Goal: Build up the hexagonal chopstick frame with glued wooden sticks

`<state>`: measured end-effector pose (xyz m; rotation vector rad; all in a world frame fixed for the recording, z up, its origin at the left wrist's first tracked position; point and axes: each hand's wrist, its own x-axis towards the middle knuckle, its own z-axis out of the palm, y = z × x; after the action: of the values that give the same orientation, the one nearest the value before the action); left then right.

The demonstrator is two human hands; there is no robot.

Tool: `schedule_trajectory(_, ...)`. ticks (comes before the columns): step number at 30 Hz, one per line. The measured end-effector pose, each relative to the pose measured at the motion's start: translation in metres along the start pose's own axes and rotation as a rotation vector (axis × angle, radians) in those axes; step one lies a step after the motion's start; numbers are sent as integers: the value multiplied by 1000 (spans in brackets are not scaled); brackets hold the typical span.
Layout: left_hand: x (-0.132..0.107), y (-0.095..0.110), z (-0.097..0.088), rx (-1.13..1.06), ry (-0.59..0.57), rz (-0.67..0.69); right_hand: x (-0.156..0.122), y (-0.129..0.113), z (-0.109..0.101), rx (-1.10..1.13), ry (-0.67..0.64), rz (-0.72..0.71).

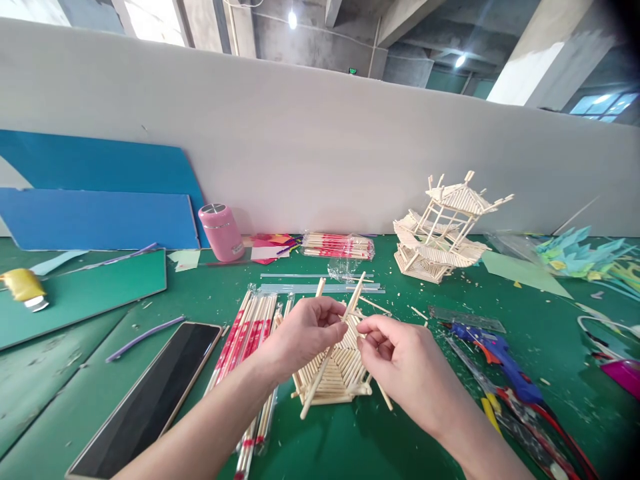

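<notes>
My left hand (315, 330) is closed on a long wooden stick (320, 381), which slants across a polygonal base made of sticks (337, 380). Thumb and forefinger of my right hand (393, 353) are pinched together just right of that stick, above the base. A thin pale piece runs toward those fingertips, but what they grip is too small to make out. Left of the base lie plastic-wrapped packs of sticks (253, 327) with red markings. A finished-looking pavilion of sticks (440, 230) stands at the back right.
A blue glue gun (500, 353), pliers (537, 427) and a clear ruler (467, 319) lie on the right. On the left are a phone (150, 393), a purple strip (145, 339) and a green board (100, 293). A pink canister (221, 233) stands by the white partition (300, 147).
</notes>
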<state>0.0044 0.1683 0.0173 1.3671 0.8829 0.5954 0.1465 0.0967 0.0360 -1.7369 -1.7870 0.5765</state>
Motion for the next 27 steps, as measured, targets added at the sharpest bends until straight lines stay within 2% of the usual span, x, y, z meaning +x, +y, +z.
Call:
schedule_trajectory(15, -1, 4, 0, 30, -13, 1, -2, 3, -2, 19, -36, -25)
schedule_trajectory(27, -3, 5, -1, 24, -34, -32, -2, 2, 2, 94, -19, 17)
